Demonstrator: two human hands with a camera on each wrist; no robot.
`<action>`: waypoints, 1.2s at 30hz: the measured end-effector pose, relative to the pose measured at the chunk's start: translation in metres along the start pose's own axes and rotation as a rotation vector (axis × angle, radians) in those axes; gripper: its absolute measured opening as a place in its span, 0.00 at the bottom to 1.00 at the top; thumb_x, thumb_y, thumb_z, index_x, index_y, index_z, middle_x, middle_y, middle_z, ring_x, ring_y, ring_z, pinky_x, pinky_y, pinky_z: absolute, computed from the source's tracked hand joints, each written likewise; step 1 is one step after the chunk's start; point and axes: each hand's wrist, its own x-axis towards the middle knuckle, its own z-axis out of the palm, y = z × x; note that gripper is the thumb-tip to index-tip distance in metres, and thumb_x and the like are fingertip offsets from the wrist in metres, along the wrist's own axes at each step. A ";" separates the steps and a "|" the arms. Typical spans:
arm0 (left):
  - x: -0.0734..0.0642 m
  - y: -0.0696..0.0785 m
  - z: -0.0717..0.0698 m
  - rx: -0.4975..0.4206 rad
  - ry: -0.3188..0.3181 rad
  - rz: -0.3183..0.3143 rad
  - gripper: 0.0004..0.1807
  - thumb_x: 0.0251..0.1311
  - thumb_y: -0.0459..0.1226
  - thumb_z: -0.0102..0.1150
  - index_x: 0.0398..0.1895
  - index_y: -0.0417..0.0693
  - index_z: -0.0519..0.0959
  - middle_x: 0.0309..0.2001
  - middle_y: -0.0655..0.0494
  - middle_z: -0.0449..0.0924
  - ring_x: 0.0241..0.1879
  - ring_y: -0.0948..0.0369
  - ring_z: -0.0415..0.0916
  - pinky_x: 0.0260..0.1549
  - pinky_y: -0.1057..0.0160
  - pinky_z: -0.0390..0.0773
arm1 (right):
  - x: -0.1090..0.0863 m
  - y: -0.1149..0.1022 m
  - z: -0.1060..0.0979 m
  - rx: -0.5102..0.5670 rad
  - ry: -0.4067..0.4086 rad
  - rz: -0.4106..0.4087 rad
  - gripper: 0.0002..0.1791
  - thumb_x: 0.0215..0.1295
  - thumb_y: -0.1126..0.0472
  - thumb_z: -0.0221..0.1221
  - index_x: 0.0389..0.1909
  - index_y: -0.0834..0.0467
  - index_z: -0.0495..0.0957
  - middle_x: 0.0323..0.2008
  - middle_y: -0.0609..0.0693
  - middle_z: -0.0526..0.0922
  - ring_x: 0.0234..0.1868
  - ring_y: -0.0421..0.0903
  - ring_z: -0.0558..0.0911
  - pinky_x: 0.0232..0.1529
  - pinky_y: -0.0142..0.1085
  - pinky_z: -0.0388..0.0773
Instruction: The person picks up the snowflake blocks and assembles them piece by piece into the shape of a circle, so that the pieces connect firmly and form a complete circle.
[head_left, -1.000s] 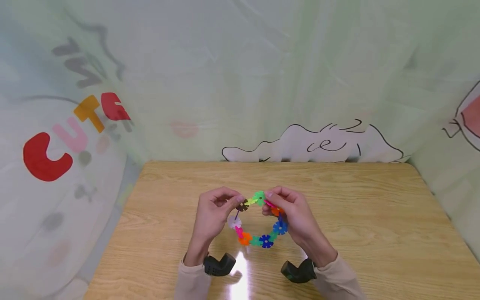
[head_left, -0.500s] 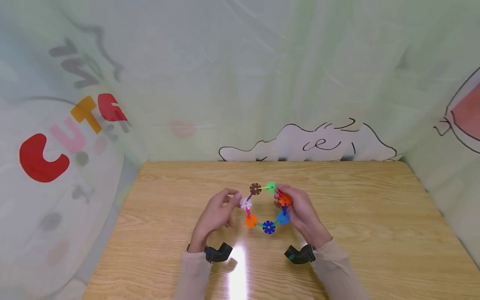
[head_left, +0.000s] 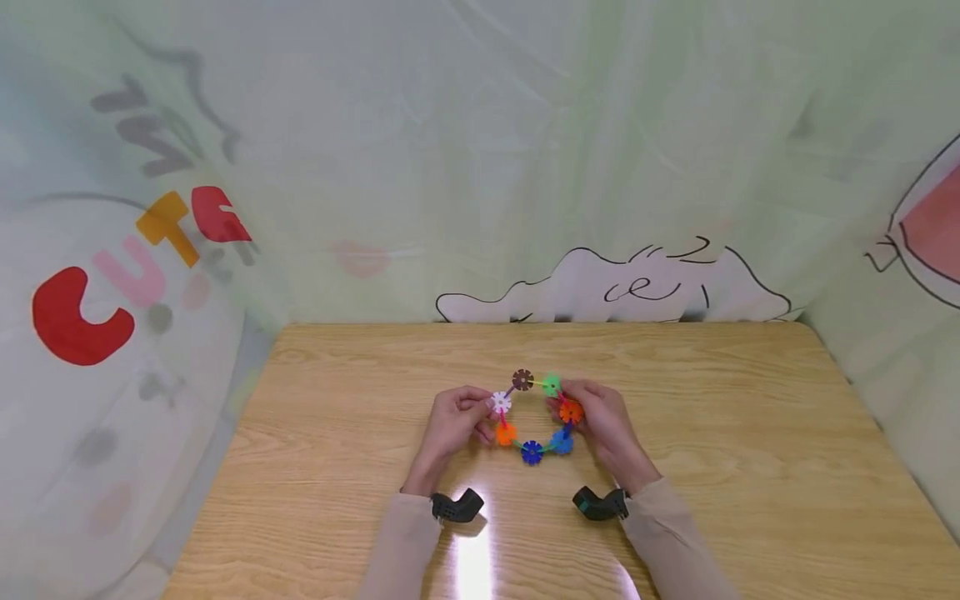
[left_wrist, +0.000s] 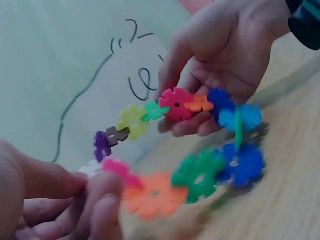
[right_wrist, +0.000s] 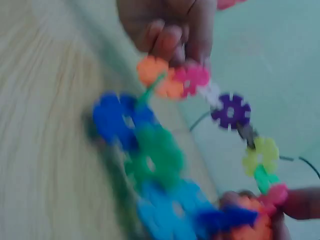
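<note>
Notched plastic snowflake discs in many colours are joined edge to edge into a closed ring, and both hands hold it up. My left hand [head_left: 453,423] pinches the ring's left side at the white disc [head_left: 501,402], just above an orange disc [left_wrist: 155,196]. On the other side my right hand [head_left: 606,421] grips the ring near the pink disc [left_wrist: 176,104] and the orange disc [head_left: 571,412]. A dark blue disc [head_left: 532,452] forms the near edge, while the brown disc [head_left: 522,380] is at the far edge. Fingers partly hide the white disc in the left wrist view.
Below the ring lies a wooden table [head_left: 337,500], with a bright reflection near its front. Printed cloth [head_left: 450,167] hangs behind the table and along both sides. Black wrist cameras [head_left: 458,506] sit on both wrists.
My left hand has moved from the brown disc to the white disc. The ring has shifted right and slightly away, opening into a rounder shape. My right hand keeps its hold.
</note>
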 end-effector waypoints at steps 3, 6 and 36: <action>0.003 -0.007 0.003 -0.011 0.077 -0.015 0.11 0.71 0.29 0.62 0.49 0.27 0.83 0.29 0.48 0.87 0.17 0.64 0.78 0.18 0.70 0.81 | -0.003 0.004 -0.005 -0.269 0.047 -0.043 0.19 0.79 0.56 0.60 0.55 0.68 0.83 0.41 0.46 0.87 0.37 0.38 0.80 0.36 0.29 0.80; 0.007 -0.015 0.006 -0.004 0.145 -0.016 0.11 0.71 0.30 0.63 0.49 0.29 0.85 0.29 0.47 0.87 0.15 0.66 0.74 0.14 0.71 0.75 | -0.004 0.005 -0.010 -0.484 0.058 -0.112 0.17 0.78 0.54 0.62 0.48 0.65 0.87 0.42 0.51 0.88 0.37 0.41 0.78 0.35 0.31 0.75; -0.011 -0.007 0.003 0.801 -0.105 0.074 0.13 0.67 0.43 0.71 0.44 0.47 0.79 0.21 0.60 0.76 0.12 0.63 0.73 0.19 0.66 0.69 | -0.004 0.008 -0.035 -0.852 -0.016 -0.228 0.12 0.75 0.55 0.64 0.42 0.61 0.86 0.29 0.49 0.88 0.24 0.42 0.79 0.28 0.34 0.72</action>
